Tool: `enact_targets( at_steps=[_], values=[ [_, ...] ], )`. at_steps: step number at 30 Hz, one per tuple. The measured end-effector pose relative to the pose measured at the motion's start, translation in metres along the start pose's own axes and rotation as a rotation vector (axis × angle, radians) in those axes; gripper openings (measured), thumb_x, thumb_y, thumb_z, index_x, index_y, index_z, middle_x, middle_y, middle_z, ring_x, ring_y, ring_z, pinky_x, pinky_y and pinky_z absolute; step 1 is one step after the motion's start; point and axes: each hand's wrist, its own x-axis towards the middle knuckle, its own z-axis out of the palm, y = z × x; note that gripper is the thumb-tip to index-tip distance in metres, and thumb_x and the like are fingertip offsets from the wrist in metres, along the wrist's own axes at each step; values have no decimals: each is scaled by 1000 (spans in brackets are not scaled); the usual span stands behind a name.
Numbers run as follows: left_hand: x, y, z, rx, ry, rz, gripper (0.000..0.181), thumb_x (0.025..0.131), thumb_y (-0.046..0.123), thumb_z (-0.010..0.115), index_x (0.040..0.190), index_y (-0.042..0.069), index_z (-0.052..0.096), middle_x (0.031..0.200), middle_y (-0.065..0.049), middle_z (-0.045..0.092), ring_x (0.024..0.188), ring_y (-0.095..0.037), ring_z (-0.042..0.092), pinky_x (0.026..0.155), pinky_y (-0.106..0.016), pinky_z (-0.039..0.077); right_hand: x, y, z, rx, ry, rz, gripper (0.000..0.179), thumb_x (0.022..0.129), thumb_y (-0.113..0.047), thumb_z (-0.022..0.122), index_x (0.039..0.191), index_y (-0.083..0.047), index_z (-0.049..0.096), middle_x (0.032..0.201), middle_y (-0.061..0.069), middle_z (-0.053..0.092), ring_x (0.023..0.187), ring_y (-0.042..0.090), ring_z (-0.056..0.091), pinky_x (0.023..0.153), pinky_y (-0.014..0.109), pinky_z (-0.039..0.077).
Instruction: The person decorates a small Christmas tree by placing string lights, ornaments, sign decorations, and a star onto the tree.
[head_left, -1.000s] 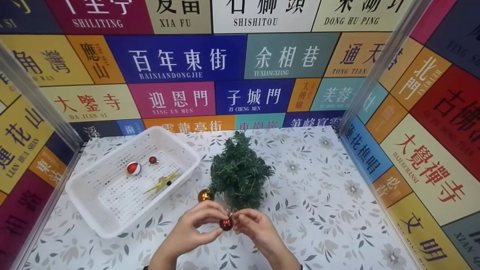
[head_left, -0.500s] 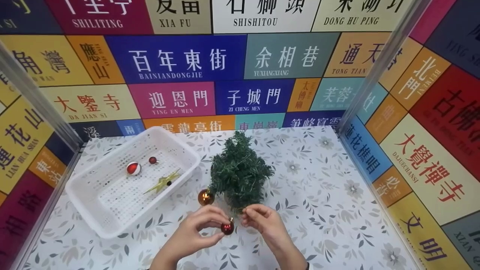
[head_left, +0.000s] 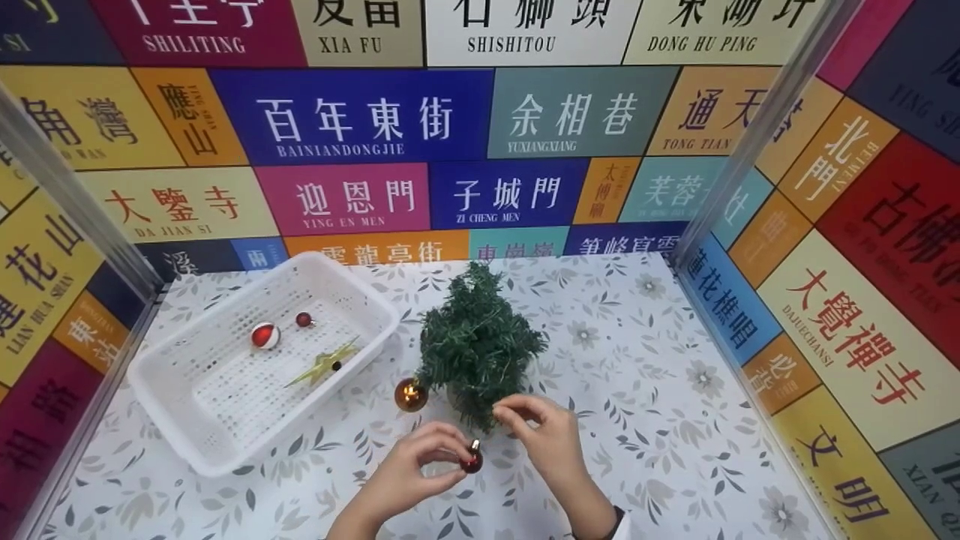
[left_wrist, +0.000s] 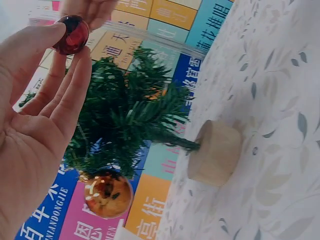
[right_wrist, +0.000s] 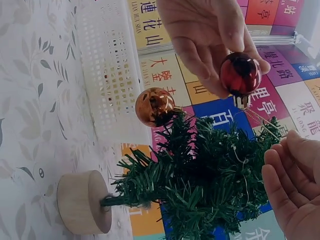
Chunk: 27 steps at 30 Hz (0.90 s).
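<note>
In front of the small artificial Christmas tree (head_left: 484, 337), my left hand (head_left: 420, 465) pinches a shiny red Christmas ball (right_wrist: 241, 74) between thumb and fingers. A thin gold string (right_wrist: 262, 122) runs from the ball's cap to my right hand (right_wrist: 297, 180), whose thumb and forefinger pinch its end. The right hand (head_left: 547, 435) is close to the tree's near right side. A gold Christmas ball (left_wrist: 107, 194) hangs from a branch at the tree's lower left. The round wooden base (left_wrist: 215, 152) of the tree stands on the table.
A white perforated basket (head_left: 180, 442) stands to the left, holding a red-and-white ball (head_left: 265, 336), a small red ball (head_left: 304, 319) and a gold star (head_left: 326, 364). The leaf-patterned tabletop (head_left: 637, 420) ends at walls of coloured name panels (head_left: 352, 116).
My right hand has moved right and slightly up, away from the red ball, drawing the string out. The left hand has shifted slightly right and down with the ball.
</note>
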Motion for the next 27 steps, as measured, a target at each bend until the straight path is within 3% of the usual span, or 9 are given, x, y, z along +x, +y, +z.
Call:
enact_targets(
  at_steps=[6, 9, 12, 15, 22, 27],
  values=[
    [6, 1, 6, 71, 42, -82, 3, 99, 4, 68, 99, 1, 69, 118, -22, 61, 108, -14, 67, 96, -26, 59, 1, -1, 4, -19, 16, -199, 8, 84, -2, 82, 89, -8, 80, 80, 6, 77, 68, 13, 72, 58, 18, 56],
    [14, 10, 10, 149, 140, -124, 9, 101, 9, 66, 107, 3, 70, 117, -16, 65, 106, -15, 68, 94, -25, 59, 2, -1, 4, -61, -3, -284, 10, 82, -2, 83, 89, -9, 79, 81, 4, 76, 68, 14, 71, 61, 16, 56],
    [23, 20, 16, 232, 257, -138, 21, 103, 18, 66, 118, 3, 69, 118, -13, 66, 105, -20, 69, 93, -30, 60, 5, -1, 2, -80, -29, -319, 10, 83, -3, 83, 89, -9, 79, 82, 3, 76, 66, 13, 69, 60, 14, 54],
    [34, 27, 24, 315, 332, -116, 23, 101, 24, 69, 115, 5, 72, 114, -11, 68, 100, -22, 70, 89, -33, 62, 9, -1, -2, -64, -47, -330, 10, 83, -2, 82, 90, -8, 78, 83, 4, 76, 64, 13, 69, 57, 15, 53],
    [55, 29, 31, 413, 426, -77, 12, 99, 19, 71, 98, 8, 74, 95, -5, 71, 83, -14, 69, 75, -26, 60, 23, -3, -7, -82, -38, -349, 12, 82, 1, 82, 90, -8, 79, 84, 5, 77, 69, 16, 70, 60, 19, 55],
    [67, 30, 38, 563, 579, -3, 7, 98, 14, 73, 94, 10, 73, 88, -3, 72, 76, -15, 69, 69, -26, 59, 36, 1, -12, -144, -45, -356, 12, 83, 1, 82, 92, -6, 79, 86, 7, 77, 72, 18, 71, 63, 23, 58]
  ],
)
